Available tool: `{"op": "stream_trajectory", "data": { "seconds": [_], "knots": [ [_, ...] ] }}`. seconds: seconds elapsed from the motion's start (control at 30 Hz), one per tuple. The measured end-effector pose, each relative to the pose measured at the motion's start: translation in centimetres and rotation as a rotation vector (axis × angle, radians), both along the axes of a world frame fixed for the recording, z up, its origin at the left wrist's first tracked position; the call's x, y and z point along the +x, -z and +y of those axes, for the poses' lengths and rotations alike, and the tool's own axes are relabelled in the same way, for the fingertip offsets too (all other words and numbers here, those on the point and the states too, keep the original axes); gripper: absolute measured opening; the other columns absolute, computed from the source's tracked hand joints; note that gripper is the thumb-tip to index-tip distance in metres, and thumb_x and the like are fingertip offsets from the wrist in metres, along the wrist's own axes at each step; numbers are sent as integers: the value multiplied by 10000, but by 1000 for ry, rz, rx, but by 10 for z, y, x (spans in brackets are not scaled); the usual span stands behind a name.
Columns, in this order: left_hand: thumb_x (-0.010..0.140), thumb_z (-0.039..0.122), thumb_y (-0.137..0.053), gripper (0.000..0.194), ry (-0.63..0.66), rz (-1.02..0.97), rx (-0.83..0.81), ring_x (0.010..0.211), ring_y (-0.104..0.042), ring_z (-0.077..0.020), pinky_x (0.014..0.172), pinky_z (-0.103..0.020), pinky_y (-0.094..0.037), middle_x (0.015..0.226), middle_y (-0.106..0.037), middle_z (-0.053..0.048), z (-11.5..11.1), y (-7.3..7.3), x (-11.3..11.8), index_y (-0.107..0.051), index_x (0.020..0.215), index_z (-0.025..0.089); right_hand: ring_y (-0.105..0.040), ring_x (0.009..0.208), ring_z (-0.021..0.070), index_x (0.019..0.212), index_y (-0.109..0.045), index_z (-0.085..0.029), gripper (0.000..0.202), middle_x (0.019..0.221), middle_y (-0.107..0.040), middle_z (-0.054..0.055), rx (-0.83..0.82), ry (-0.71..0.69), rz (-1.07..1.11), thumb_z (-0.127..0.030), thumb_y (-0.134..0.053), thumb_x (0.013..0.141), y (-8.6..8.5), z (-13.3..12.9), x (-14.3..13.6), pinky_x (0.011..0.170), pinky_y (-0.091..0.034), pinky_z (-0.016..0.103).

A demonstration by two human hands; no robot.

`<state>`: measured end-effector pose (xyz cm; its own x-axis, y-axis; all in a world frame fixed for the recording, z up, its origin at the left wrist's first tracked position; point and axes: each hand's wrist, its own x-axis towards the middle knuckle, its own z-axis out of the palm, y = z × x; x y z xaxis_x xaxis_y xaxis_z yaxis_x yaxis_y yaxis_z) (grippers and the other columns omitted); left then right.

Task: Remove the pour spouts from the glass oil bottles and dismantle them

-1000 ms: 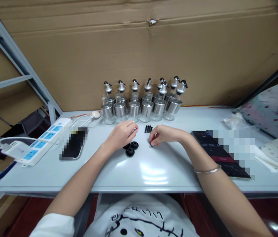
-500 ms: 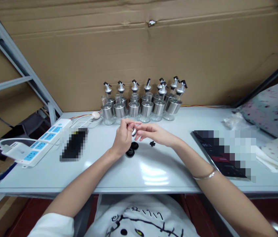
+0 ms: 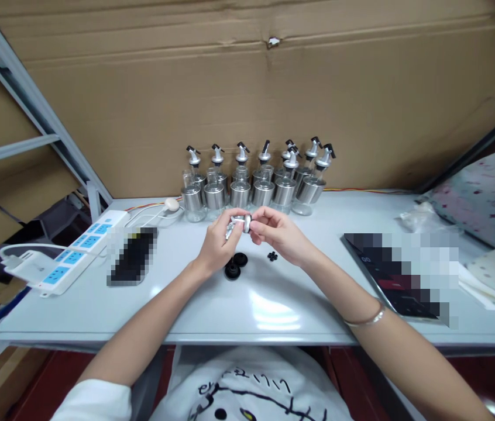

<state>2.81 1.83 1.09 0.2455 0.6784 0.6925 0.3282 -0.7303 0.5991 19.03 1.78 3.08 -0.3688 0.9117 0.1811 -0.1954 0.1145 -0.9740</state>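
In front of my chest, my left hand [image 3: 219, 241] is closed around a silver bottle pourer spout [image 3: 246, 223], its round base turned to the right. The fingers of my right hand [image 3: 278, 233] are closed at that base, where a dark edge shows; whether this is a separate piece is hidden by the fingertips. Below my hands, two round black stoppers [image 3: 232, 271] lie on the table close together. A small cluster of black pieces [image 3: 272, 256] rests to their right, under my right hand.
Glass bottles with steel sleeves [image 3: 240, 193] stand in rows at the back, several topped with pourers. To the left lie a power strip [image 3: 78, 254] with cables and a dark phone [image 3: 136, 257]. A tablet [image 3: 392, 280] and a crumpled plastic bag [image 3: 423, 216] are on the right.
The pourer has turned so its base points right, and more of it shows. My right hand's fingers have drawn together and closed at the base.
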Motion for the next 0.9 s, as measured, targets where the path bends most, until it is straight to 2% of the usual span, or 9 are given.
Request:
{"op": "stream_trajectory", "data": {
  "seconds": [0.1, 0.23, 0.37, 0.47, 0.6, 0.77, 0.9],
  "knots": [
    [868, 246, -506, 285, 35, 50, 127, 1075, -562, -195, 894, -342, -474, 1165, -571, -104, 0, -7, -5, -514, 1146, 184, -483, 490, 70, 731, -500, -186, 393, 576, -543, -63, -41, 5, 49, -452, -774, 637, -4, -1, 1, 527, -396, 238],
    [812, 254, -642, 429, 91, 131, 192, 1056, -577, -191, 901, -345, -478, 1144, -601, -95, 2, -11, -7, -505, 1216, 204, -479, 469, 69, 700, -487, -186, 373, 568, -561, -59, -84, -11, 83, -415, -773, 634, -6, -2, 3, 502, -377, 230],
    [826, 264, -645, 402, 80, 129, 272, 998, -616, -178, 863, -339, -502, 1091, -645, -83, 5, -10, -9, -528, 1209, 222, -478, 472, 72, 704, -475, -191, 358, 554, -532, -66, -97, -31, 58, -413, -750, 651, -7, -3, 2, 502, -380, 234],
    [838, 285, -629, 343, 77, 169, 276, 995, -626, -185, 848, -338, -511, 1074, -657, -85, 6, -9, -10, -562, 1166, 211, -477, 483, 71, 713, -474, -191, 339, 553, -504, -72, -81, -42, 47, -403, -735, 668, -5, -2, 3, 514, -392, 234],
    [845, 330, -616, 312, 100, 226, 242, 938, -635, -184, 808, -328, -510, 1015, -671, -84, 6, -12, -12, -582, 1122, 192, -484, 503, 72, 715, -490, -186, 351, 584, -538, -57, 3, -62, -6, -426, -742, 670, 0, 2, 6, 531, -398, 237],
    [868, 347, -581, 262, 149, 336, 186, 905, -597, -179, 806, -321, -477, 965, -672, -73, 5, -26, -18, -591, 1061, 170, -502, 520, 76, 716, -525, -179, 339, 577, -564, -46, 110, -44, -18, -436, -742, 681, 2, 4, 4, 557, -409, 238],
    [869, 362, -578, 243, 140, 361, 172, 841, -558, -171, 776, -308, -457, 910, -664, -57, 5, -34, -23, -606, 1019, 174, -500, 519, 75, 714, -532, -180, 330, 577, -569, -41, 148, 10, -18, -432, -743, 679, -1, 0, -1, 568, -417, 241]
  ]
}}
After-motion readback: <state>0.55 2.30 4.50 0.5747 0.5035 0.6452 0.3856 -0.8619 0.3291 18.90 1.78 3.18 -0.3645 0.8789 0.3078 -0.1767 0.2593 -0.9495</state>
